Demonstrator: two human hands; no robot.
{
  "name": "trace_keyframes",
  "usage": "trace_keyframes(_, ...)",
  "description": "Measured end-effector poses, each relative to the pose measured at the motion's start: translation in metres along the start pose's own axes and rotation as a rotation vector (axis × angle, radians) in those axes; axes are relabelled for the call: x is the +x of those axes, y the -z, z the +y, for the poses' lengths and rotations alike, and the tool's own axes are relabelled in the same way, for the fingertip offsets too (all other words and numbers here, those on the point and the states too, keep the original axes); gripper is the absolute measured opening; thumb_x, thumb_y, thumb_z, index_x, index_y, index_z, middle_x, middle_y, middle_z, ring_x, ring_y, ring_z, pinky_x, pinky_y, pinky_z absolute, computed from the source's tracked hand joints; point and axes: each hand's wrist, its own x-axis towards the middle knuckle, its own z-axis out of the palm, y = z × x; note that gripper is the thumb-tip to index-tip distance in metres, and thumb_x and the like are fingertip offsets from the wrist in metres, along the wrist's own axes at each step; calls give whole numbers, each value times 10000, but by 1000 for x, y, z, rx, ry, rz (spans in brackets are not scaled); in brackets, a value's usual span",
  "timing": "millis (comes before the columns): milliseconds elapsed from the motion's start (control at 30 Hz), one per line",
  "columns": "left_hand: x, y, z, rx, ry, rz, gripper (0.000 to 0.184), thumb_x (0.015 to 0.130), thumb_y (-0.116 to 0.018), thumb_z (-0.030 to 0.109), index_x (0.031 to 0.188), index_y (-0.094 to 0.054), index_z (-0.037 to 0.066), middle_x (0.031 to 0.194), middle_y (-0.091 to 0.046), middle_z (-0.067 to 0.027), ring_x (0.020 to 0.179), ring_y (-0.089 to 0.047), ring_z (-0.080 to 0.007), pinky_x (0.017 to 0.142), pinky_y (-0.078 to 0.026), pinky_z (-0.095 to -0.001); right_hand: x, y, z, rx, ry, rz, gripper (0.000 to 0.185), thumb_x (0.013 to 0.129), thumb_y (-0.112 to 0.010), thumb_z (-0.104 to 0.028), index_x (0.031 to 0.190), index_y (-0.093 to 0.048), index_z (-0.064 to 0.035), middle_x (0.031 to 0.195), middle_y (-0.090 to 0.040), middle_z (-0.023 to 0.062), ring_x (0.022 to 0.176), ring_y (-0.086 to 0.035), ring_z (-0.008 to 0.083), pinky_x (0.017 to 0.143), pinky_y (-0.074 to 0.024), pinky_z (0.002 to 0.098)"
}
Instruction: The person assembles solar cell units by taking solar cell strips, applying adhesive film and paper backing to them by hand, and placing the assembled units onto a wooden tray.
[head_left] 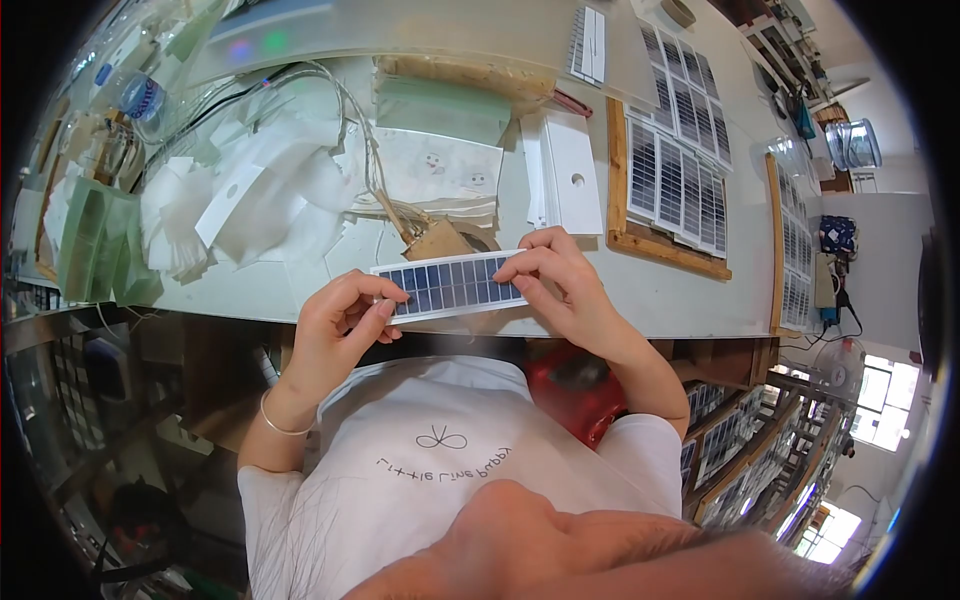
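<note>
A small solar panel [447, 287], dark blue cells with a white border, is held up between my two hands at the front edge of the table. My left hand [352, 312] pinches its left end between thumb and fingers. At the other end, my right hand [556, 285] grips the panel, fingertips resting on the cells near the right edge. The panel tilts slightly, its right end a little higher. Just behind it sits a brown tape-like roll or block [445, 240], partly hidden by the panel.
White sheets [270, 190] are heaped on the left, near a plastic bottle [140, 97]. White strips [562, 175] lie behind my right hand. A wooden-edged tray [617, 170] on the right carries solar panels [672, 185]. A red stool [572, 388] stands below the table edge.
</note>
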Motion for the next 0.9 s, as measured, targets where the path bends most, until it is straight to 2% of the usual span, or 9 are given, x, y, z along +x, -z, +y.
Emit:
trace_keyframes(100,0,-2,1,-52,54,-14,123,1018,-574,-24,1091,-672,-28,918,-648,-39,769,-680,-86,683,-569,-212,-2,4,-6,12,-55,-1,202,938,-627,15,1085,-726,-83,1094,-552,99,1005,-576,226,856,-499,314)
trace_keyframes(200,1,-5,2,-74,101,-14,129,1018,-574,-21,1101,-673,-26,859,-663,-37,737,-673,-80,671,-563,-207,-4,9,-7,74,-167,-86,178,963,-607,34,1080,-720,-38,1079,-583,74,1038,-561,174,867,-472,269)
trace_keyframes(467,-5,2,5,-139,174,11,129,1026,-569,-12,1098,-674,-28,842,-672,-38,712,-679,-79,641,-563,-201,10,5,-4,211,-236,-100,163,970,-625,2,1068,-748,-45,1016,-617,31,898,-561,85,761,-453,221)
trace_keyframes(700,-4,-1,4,-158,175,12,127,1030,-567,-5,1095,-674,-26,842,-667,-36,710,-678,-80,641,-564,-204,9,9,-8,154,-247,-106,157,962,-643,-8,1046,-764,-60,999,-616,18,891,-546,73,743,-440,217)
trace_keyframes(800,-2,-3,2,-173,174,-31,124,1031,-567,-1,1092,-673,-24,835,-660,-32,711,-677,-81,645,-563,-208,3,10,-1,153,-191,-91,160,953,-652,-8,1053,-767,-59,987,-611,20,904,-550,98,759,-445,229)
trace_keyframes(900,-1,-1,7,-163,210,-40,119,1032,-566,1,1087,-669,-22,829,-651,-28,700,-669,-82,647,-562,-211,3,10,-5,214,-269,-78,156,940,-649,5,1042,-754,-48,1002,-606,34,939,-558,134,793,-454,258)
